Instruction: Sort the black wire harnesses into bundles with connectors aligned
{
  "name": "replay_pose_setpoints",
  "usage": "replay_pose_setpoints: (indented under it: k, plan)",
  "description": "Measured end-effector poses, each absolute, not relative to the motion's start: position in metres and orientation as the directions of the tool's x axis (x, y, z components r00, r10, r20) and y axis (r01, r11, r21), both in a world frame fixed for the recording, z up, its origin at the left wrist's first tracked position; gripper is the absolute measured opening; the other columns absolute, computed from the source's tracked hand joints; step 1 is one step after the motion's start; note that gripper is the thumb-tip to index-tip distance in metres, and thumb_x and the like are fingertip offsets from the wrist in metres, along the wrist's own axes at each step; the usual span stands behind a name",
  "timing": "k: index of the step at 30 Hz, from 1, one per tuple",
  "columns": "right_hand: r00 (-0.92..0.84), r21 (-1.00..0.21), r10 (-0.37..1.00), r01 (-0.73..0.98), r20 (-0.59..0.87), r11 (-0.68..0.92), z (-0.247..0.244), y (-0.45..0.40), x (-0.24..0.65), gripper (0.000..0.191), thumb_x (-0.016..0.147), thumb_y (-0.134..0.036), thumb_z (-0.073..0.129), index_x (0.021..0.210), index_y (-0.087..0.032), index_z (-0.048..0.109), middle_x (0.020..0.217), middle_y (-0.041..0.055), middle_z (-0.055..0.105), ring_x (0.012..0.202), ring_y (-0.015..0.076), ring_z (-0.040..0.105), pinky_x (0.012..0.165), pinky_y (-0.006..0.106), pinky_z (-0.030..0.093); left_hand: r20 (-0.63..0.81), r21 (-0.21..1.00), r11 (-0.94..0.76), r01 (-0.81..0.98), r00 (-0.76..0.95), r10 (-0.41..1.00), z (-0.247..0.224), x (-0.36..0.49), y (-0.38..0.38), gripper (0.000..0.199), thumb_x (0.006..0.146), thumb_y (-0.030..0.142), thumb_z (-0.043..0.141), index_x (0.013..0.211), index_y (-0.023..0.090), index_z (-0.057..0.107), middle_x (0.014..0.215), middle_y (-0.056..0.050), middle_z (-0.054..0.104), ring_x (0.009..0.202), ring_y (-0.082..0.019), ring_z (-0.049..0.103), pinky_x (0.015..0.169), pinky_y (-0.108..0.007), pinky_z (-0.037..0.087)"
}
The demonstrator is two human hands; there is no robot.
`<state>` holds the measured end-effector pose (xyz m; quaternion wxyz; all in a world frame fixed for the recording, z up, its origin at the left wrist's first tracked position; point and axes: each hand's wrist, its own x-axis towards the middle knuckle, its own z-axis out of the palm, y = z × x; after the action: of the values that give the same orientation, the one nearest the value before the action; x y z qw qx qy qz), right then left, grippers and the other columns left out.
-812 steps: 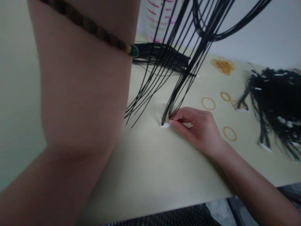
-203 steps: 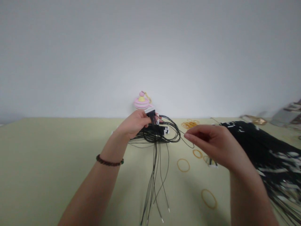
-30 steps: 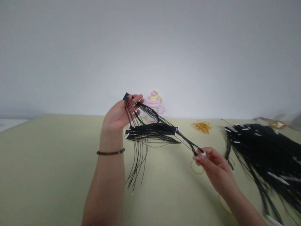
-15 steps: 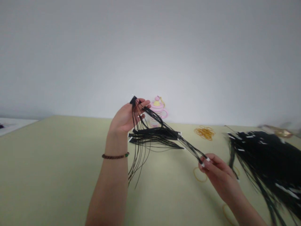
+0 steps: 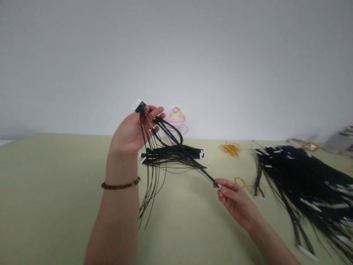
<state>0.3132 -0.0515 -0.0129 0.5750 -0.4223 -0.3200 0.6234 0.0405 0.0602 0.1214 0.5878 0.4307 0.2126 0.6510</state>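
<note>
Raised above the table, my left hand is closed on a bunch of thin black wires with white ends. A flat black piece with a whitish edge sticks out past its fingers. Some strands hang loose below the palm; others loop round and run down to the right. My right hand pinches the white-tipped end of those strands, pulling them nearly straight. Behind the held wires, several flat black wire bundles with white ends lie side by side on the table.
A pink cup with a lid stands by the wall. Yellow rubber bands lie in a heap, with loose ones nearer. A large pile of black wires covers the right side of the pale green table.
The camera view has shifted slightly right. My right hand has moved left toward the left hand, and the two white-tipped strands it holds are now brought together.
</note>
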Motion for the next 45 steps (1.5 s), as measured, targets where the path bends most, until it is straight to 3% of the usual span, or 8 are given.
replay_pose_setpoints:
  k: [5,11,14,22,27,32,38,45]
  plan:
    - [-0.003,-0.969,1.0,-0.245,-0.011,-0.011,-0.019,-0.051,0.309,0.024,0.061,-0.025,0.08,0.08,-0.016,0.07,0.052,-0.002,0.058,0.048,0.0063,0.051,0.047,0.017,0.04,0.295,0.786,-0.24,-0.57,0.005,0.955,0.125,0.044,0.055,0.021,0.088,0.022,0.044,0.074,0.015,0.058,0.081,-0.003,0.066,0.074,-0.014,0.062,0.059,-0.021,0.049]
    - [-0.042,-0.994,0.995,-0.057,0.096,0.094,-0.02,-0.05,0.308,0.028,0.075,-0.039,0.067,0.089,-0.015,0.064,0.09,0.0088,0.067,0.058,0.0112,0.06,0.052,0.023,0.044,0.303,0.781,-0.254,-0.57,-0.009,0.953,0.126,0.045,0.055,0.019,0.089,0.021,0.044,0.077,0.015,0.057,0.081,-0.002,0.065,0.075,-0.012,0.062,0.059,-0.018,0.049]
    - [-0.093,-0.99,0.986,0.013,0.14,0.142,-0.021,-0.052,0.308,0.027,0.082,-0.04,0.058,0.09,-0.015,0.061,0.091,0.0088,0.066,0.063,0.0127,0.061,0.057,0.025,0.045,0.299,0.782,-0.261,-0.566,-0.025,0.954,0.126,0.045,0.054,0.015,0.088,0.021,0.046,0.079,0.015,0.057,0.084,-0.002,0.065,0.076,-0.012,0.062,0.061,-0.019,0.05]
    - [-0.203,-0.926,0.978,-0.375,0.041,-0.039,-0.022,-0.051,0.311,0.033,0.088,-0.039,0.045,0.067,-0.016,0.055,0.051,0.0006,0.056,0.045,0.0112,0.05,0.047,0.023,0.037,0.232,0.784,-0.214,-0.583,-0.045,0.972,0.128,0.048,0.05,0.014,0.087,0.018,0.044,0.08,0.014,0.055,0.079,-0.001,0.065,0.072,-0.011,0.064,0.05,-0.016,0.047]
    - [-0.184,-0.848,0.982,-0.514,-0.04,-0.131,-0.022,-0.047,0.317,0.031,0.085,-0.039,0.05,0.063,-0.017,0.054,0.048,-0.0012,0.05,0.043,0.0093,0.045,0.045,0.022,0.032,0.192,0.793,-0.186,-0.58,-0.052,0.98,0.129,0.048,0.049,0.013,0.086,0.016,0.045,0.078,0.014,0.055,0.079,0.0,0.065,0.07,-0.011,0.065,0.05,-0.018,0.045]
    - [-0.044,-0.912,0.998,-0.41,0.051,0.028,-0.024,-0.047,0.316,0.017,0.07,-0.03,0.072,0.074,-0.017,0.061,0.065,-0.0006,0.057,0.057,0.009,0.049,0.054,0.021,0.037,0.241,0.768,-0.216,-0.602,-0.04,0.97,0.125,0.044,0.053,0.017,0.088,0.019,0.044,0.077,0.014,0.055,0.083,0.0,0.066,0.074,-0.012,0.065,0.049,-0.019,0.045]
    - [0.131,-0.935,0.981,-0.306,0.143,0.177,-0.025,-0.05,0.313,0.038,0.063,-0.021,0.078,0.095,-0.026,0.057,0.074,-0.0043,0.056,0.06,0.0076,0.047,0.056,0.02,0.037,0.253,0.772,-0.205,-0.602,-0.005,0.968,0.124,0.044,0.056,0.016,0.088,0.02,0.045,0.077,0.015,0.056,0.084,0.0,0.066,0.075,-0.013,0.065,0.049,-0.019,0.045]
    - [0.054,-0.911,0.91,-0.011,0.411,0.412,-0.03,-0.051,0.314,0.011,0.077,-0.019,0.064,0.07,-0.02,0.056,0.086,0.0012,0.056,0.077,0.0123,0.053,0.059,0.021,0.041,0.221,0.75,-0.162,-0.641,0.012,0.975,0.124,0.041,0.058,0.017,0.088,0.018,0.044,0.075,0.015,0.056,0.08,0.001,0.068,0.074,-0.012,0.064,0.052,-0.02,0.047]
